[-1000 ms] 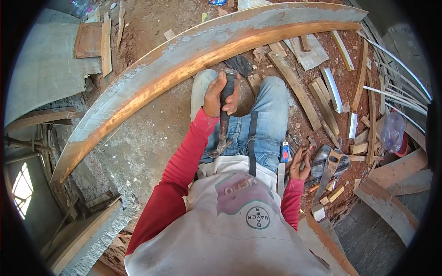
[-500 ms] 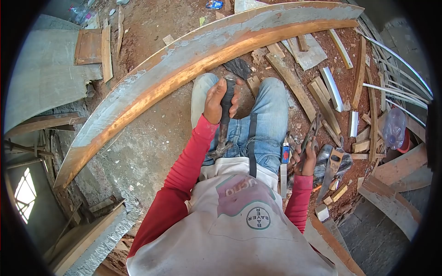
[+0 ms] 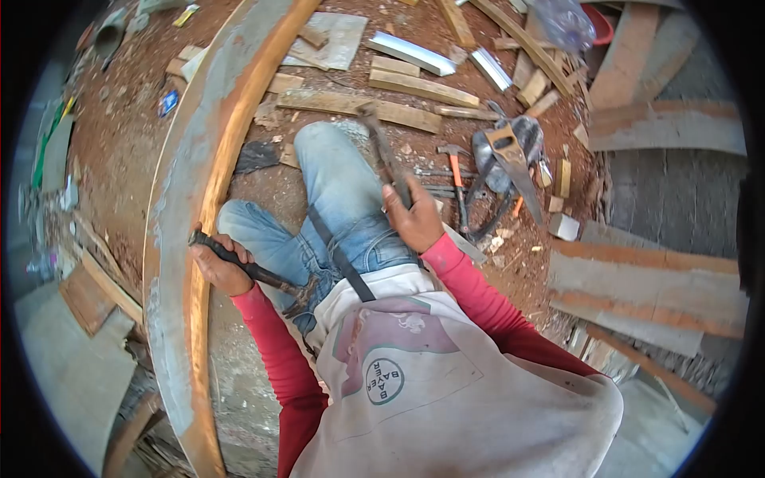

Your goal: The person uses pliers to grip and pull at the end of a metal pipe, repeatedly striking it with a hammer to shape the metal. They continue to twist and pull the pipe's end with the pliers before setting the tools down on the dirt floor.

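Note:
My left hand [image 3: 223, 264] is closed around the black grip of a hammer [image 3: 253, 268], whose metal head hangs low over my lap. Along that side runs a long curved wooden board [image 3: 177, 199] with grey smears on its face, close by my left knuckles. In my right hand [image 3: 414, 217] is a pair of worn metal pincers [image 3: 382, 147], its jaw end pointing up and away past my knee. The fingers wrap its handles, so part of them is hidden.
Right of my knee lie an orange-handled hammer [image 3: 457, 177], a handsaw [image 3: 514, 159] over a dark bag [image 3: 484, 151], and a pale block [image 3: 564, 227]. Beyond are wood strips [image 3: 358, 110], a white metal profile [image 3: 410, 52] and a clear plastic bottle [image 3: 564, 22]. Boards [image 3: 645, 287] lie at right.
The view has swung to the right, so the board now stands upright at the left. My right hand has brought the pincers forward beside my knee. Both tools stay held.

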Motion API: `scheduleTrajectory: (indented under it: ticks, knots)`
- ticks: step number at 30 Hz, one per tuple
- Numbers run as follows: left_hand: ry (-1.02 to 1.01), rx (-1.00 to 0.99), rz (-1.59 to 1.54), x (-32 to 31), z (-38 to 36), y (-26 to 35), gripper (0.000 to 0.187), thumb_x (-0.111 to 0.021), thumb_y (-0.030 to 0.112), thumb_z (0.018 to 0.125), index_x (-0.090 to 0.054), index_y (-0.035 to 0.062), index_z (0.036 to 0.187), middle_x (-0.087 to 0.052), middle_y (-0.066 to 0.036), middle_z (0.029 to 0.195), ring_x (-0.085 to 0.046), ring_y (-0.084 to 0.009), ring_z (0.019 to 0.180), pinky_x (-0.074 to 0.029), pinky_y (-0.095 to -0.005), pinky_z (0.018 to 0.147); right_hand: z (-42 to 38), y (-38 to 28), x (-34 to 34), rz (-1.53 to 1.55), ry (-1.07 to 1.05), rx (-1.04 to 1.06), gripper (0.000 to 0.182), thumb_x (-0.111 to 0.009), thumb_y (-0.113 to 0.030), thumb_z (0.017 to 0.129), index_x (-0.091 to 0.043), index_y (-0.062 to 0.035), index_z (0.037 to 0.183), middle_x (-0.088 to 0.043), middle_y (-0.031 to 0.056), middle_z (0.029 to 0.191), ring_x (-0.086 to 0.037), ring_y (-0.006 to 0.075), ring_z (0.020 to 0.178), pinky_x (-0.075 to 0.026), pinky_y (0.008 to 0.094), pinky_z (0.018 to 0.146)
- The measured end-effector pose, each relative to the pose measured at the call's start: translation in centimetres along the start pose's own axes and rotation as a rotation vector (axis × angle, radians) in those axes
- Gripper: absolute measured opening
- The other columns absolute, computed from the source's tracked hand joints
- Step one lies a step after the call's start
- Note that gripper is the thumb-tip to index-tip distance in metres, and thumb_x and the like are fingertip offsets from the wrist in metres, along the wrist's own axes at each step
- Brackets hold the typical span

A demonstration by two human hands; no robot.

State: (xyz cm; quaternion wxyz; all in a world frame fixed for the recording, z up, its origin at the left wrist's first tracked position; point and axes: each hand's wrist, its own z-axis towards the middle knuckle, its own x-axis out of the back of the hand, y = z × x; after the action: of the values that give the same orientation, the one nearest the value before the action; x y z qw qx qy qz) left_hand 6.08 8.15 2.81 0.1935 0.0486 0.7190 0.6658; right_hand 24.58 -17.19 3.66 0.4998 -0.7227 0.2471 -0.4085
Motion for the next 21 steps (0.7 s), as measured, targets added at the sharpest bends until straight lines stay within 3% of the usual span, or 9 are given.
scheduleTrajectory:
  ticks: [1, 3, 9, 13, 16, 17, 18, 20, 21]
  knots:
    - [-0.012, 0.026, -0.058, 0.1, -0.2, -0.3, 0.056, -0.043, 0.054, 0.102, -0.045, 0.0059, 0.131, -0.049, -0.003, 0.071, -0.046, -0.0113, 0.045, -0.039, -0.0264, 0.037, 0.0, 0.7, 0.5, -0.149, 0.182, 0.058, 0.036, -0.058, -0.034, 0.099, -0.055, -0.0040, 0.120, -0.066, 0.0175, 0.079, -0.067, 0.0343, 0.071, -0.049, 0.0447, 0.064]
    - [-0.015, 0.180, 0.033, -0.4, -1.4, -0.8, 0.060, -0.044, 0.058, 0.100, -0.042, 0.0076, 0.132, -0.050, -0.003, 0.073, -0.047, -0.0123, 0.047, -0.042, -0.0274, 0.039, 0.7, 4.0, 2.6, -0.298, 0.333, -0.052, 0.042, -0.054, -0.042, 0.099, -0.055, -0.0055, 0.119, -0.066, 0.0245, 0.086, -0.065, 0.0458, 0.079, -0.049, 0.0497, 0.068]
    - [-0.105, 0.410, 0.116, -0.4, -3.0, -4.1, 0.037, -0.042, 0.047, 0.104, -0.046, 0.0113, 0.113, -0.046, -0.001, 0.066, -0.042, -0.0094, 0.044, -0.036, -0.0259, 0.036, -0.9, 20.0, 7.3, -0.663, 0.398, -0.253, 0.046, -0.048, -0.045, 0.099, -0.048, -0.0071, 0.125, -0.067, 0.0280, 0.092, -0.064, 0.0508, 0.086, -0.048, 0.0592, 0.075]
    - [-0.151, 0.341, 0.275, -2.9, 0.1, -2.2, 0.033, -0.045, 0.046, 0.103, -0.047, 0.0131, 0.103, -0.045, 0.001, 0.064, -0.039, -0.0074, 0.042, -0.032, -0.0239, 0.035, -3.4, 22.4, 6.1, -0.750, 0.285, -0.268, 0.042, -0.049, -0.042, 0.100, -0.052, -0.0052, 0.119, -0.065, 0.0306, 0.095, -0.062, 0.0512, 0.087, -0.048, 0.0583, 0.076]
    - [-0.218, 0.312, 0.393, -6.0, 3.2, -1.7, 0.033, -0.046, 0.046, 0.103, -0.050, 0.0136, 0.098, -0.046, 0.002, 0.063, -0.038, -0.0069, 0.042, -0.032, -0.0242, 0.036, -2.3, 25.9, 7.1, -0.844, 0.223, -0.092, 0.038, -0.047, -0.039, 0.100, -0.058, -0.0036, 0.109, -0.061, 0.0268, 0.104, -0.060, 0.0485, 0.092, -0.049, 0.0563, 0.078]
    - [-0.245, 0.317, 0.415, -7.0, 4.4, -2.5, 0.036, -0.045, 0.048, 0.102, -0.052, 0.0130, 0.099, -0.046, 0.002, 0.063, -0.038, -0.0065, 0.042, -0.031, -0.0238, 0.036, -1.2, 26.1, 7.1, -0.898, 0.269, -0.068, 0.037, -0.047, -0.039, 0.100, -0.059, -0.0037, 0.106, -0.059, 0.0249, 0.107, -0.060, 0.0463, 0.097, -0.049, 0.0554, 0.079]
    - [-0.273, 0.330, 0.437, -7.9, 5.4, -3.7, 0.040, -0.044, 0.051, 0.102, -0.054, 0.0124, 0.101, -0.045, 0.001, 0.062, -0.038, -0.0061, 0.041, -0.030, -0.0234, 0.036, 0.1, 23.4, 7.0, -0.885, 0.278, -0.262, 0.032, -0.050, -0.034, 0.099, -0.056, -0.0028, 0.105, -0.057, 0.0245, 0.104, -0.058, 0.0462, 0.097, -0.049, 0.0537, 0.081]
    - [-0.272, 0.364, 0.457, -9.5, 7.0, -7.5, 0.040, -0.044, 0.050, 0.102, -0.055, 0.0123, 0.102, -0.044, 0.001, 0.060, -0.037, -0.0055, 0.040, -0.028, -0.0233, 0.035, 1.8, 26.4, 7.7, -0.953, 0.267, -0.204, 0.034, -0.058, -0.032, 0.094, -0.052, -0.0017, 0.107, -0.056, 0.0233, 0.105, -0.059, 0.0454, 0.099, -0.051, 0.0532, 0.079]
    - [-0.289, 0.327, 0.560, -9.2, 8.4, -12.1, 0.040, -0.044, 0.049, 0.102, -0.056, 0.0105, 0.102, -0.047, 0.000, 0.062, -0.042, -0.0080, 0.044, -0.035, -0.0257, 0.039, 2.4, 27.8, 7.8, -1.022, 0.242, -0.180, 0.037, -0.060, -0.033, 0.092, -0.051, -0.0014, 0.108, -0.056, 0.0234, 0.107, -0.059, 0.0453, 0.099, -0.051, 0.0536, 0.078]
